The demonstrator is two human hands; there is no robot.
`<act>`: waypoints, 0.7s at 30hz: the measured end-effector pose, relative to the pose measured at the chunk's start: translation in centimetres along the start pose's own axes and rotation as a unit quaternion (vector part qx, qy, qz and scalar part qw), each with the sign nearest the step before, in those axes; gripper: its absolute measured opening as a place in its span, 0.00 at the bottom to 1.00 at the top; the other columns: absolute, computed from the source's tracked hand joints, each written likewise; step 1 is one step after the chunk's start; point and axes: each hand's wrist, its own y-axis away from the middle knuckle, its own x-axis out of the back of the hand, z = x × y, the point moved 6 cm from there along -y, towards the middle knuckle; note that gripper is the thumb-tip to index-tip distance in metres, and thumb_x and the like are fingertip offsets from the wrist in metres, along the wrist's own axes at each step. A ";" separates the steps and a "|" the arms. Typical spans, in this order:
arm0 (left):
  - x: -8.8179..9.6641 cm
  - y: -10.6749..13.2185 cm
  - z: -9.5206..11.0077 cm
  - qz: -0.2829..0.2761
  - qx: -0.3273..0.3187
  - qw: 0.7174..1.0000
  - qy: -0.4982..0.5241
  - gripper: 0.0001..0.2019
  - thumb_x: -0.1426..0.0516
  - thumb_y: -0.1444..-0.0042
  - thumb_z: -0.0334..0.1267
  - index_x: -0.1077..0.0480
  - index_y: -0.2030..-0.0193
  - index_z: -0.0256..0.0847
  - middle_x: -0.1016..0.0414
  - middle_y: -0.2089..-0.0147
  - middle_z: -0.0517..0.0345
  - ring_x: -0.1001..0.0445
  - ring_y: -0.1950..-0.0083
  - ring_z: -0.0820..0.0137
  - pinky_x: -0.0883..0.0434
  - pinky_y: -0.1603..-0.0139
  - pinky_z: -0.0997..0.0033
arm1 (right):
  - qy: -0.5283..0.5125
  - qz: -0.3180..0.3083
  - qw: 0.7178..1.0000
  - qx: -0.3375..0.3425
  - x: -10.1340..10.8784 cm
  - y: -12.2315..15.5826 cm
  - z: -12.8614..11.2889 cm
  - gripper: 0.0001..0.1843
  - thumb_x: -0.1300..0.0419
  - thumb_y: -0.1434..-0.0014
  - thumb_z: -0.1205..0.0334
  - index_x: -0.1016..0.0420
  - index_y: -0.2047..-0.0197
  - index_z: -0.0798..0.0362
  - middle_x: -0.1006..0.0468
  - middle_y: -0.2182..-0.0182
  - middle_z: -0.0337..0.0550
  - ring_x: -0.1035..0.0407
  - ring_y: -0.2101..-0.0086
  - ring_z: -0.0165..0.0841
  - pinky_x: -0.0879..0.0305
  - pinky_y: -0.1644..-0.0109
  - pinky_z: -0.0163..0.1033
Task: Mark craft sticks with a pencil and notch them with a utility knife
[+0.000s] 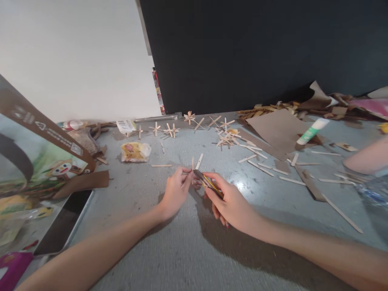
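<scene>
Pinched in the fingertips of my left hand (177, 192) is a small wooden craft stick (193, 162), upright. A second craft stick (199, 161) slants up right beside it; whether it is held or lies on the table behind is hard to tell. My right hand (228, 202) is closed around a black and yellow utility knife (210, 184), its tip close to the left fingertips and the sticks. Whether the tip touches a stick, I cannot make out. A small reddish end shows below my right fingers.
Several stick stars (226, 138) stand along the back. Loose craft sticks (260, 167), brown cardboard (275, 131) and a glue stick (313, 131) lie to the right, near another person's arm (368, 157). Leftward are a yellow packet (135, 152), a phone (65, 222) and a printed bag (45, 149).
</scene>
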 end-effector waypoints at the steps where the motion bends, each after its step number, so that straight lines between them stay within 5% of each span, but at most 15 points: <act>1: 0.0 0.0 0.0 0.000 0.000 1.000 0.009 0.17 0.41 0.37 0.55 0.32 0.61 0.41 0.15 0.65 0.49 0.15 0.65 0.61 0.19 0.63 0.62 | 0.006 0.002 1.000 0.000 0.0 0.0 0.1 0.24 0.48 0.30 0.51 0.38 0.33 0.43 0.26 0.72 0.34 0.34 0.86 0.27 0.40 0.89 0.29; 21: -0.1 -0.1 -0.7 -0.010 0.044 0.997 0.055 0.20 0.38 0.41 0.57 0.33 0.59 0.41 0.15 0.65 0.50 0.14 0.61 0.58 0.17 0.55 0.56 | -0.025 0.008 1.000 0.004 -0.4 0.5 -0.5 0.23 0.49 0.30 0.50 0.38 0.35 0.46 0.27 0.73 0.32 0.35 0.86 0.26 0.40 0.86 0.30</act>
